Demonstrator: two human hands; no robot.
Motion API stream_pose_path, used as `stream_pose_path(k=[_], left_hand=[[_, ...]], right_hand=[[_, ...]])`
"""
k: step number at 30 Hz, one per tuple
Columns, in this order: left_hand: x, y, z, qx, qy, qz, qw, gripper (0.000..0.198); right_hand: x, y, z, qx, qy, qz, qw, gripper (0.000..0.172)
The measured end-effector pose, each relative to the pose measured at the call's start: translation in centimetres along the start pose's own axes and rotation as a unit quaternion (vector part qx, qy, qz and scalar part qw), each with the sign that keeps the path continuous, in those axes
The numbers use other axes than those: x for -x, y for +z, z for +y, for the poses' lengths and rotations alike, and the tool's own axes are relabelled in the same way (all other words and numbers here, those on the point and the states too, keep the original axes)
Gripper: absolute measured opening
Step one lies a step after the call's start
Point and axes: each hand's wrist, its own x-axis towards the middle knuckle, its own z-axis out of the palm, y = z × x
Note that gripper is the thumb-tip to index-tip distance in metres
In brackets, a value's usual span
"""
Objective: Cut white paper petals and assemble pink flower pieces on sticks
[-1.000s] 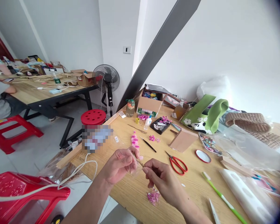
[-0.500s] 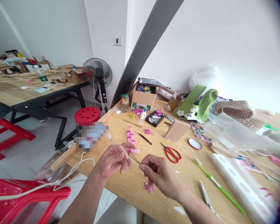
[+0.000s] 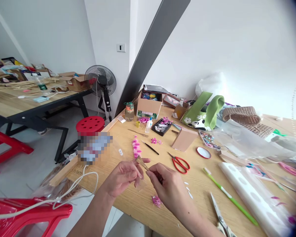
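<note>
The stick (image 3: 141,162) is between my hands, above the table (image 3: 134,202). My right hand (image 3: 167,182) has its slim end clamped between thumb and forefinger. What has just changed is its angle: half a second ago it looked like a thin rod, and now its flared tan end shows broad and tipped up. To my judgement, that puts the wide end where I can look at it and work on it. It crosses in front of my left hand (image 3: 124,177); I can't tell whether they touch. My left fingers are curled, thumb near forefinger, with clear film (image 3: 140,187) just below; I can't tell whether they pinch anything.

Counting outward: one stick, one pink strip (image 3: 136,147) just beyond it, one pink clump (image 3: 156,201) nearer me. Three white slivers (image 3: 187,188) show to the right of my right hand, two more than I can pick out there half a second ago. Past the strip are one black tool (image 3: 151,148) and two pink flowers (image 3: 154,141). Then one red shears (image 3: 180,164), one scissors (image 3: 220,214), one toothbrush (image 3: 229,195), one lid (image 3: 203,152), one glue bottle (image 3: 148,126), one black tray (image 3: 160,128), one jar (image 3: 129,113), one green bag (image 3: 196,110). Off the table: three red stools (image 3: 90,124), one fan (image 3: 102,80).
</note>
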Motion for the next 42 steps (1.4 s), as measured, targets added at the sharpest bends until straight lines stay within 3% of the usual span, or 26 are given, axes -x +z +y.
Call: stream_pose_path(k=[5,8,11,14,21,27,34,37,42], left_hand=[[-0.4,0.5,0.0,0.013,-0.008,0.034,0.999,0.019],[-0.6,0.4,-0.1,-0.044,-0.010,0.117,0.992,0.023],[-0.9,0.3,-0.2,-0.153,0.012,0.223,0.963,0.022],[-1.3,0.4,-0.4,-0.213,0.014,0.266,0.940,0.022],[-1.5,0.3,-0.9,-0.253,0.010,0.256,0.933,0.025],[-1.5,0.3,-0.7,-0.231,0.036,0.265,0.936,0.019],[-1.3,1.5,-0.1,-0.082,0.017,0.173,0.981,0.015],[-1.6,2.6,-0.1,-0.079,0.009,0.116,0.990,0.013],[-2.5,4.3,-0.4,-0.092,-0.013,0.039,0.995,0.013]], right_hand=[[-0.2,0.3,0.5,-0.026,0.022,0.020,0.999,0.024],[-0.5,-0.4,1.1,-0.062,0.063,0.039,0.995,0.024],[-0.9,-1.7,1.3,-0.117,0.107,0.045,0.986,0.026],[-1.4,-2.8,1.1,-0.193,0.125,0.022,0.973,0.027],[-2.4,-3.4,0.9,-0.356,0.139,-0.047,0.923,0.033],[-3.1,-4.3,1.1,-0.444,0.144,0.021,0.884,0.032],[-4.1,-3.2,1.4,-0.590,0.157,0.096,0.786,0.035],[-4.4,-1.7,1.5,-0.605,0.153,0.104,0.775,0.035],[-4.5,0.2,1.0,-0.596,0.137,0.122,0.782,0.034]])
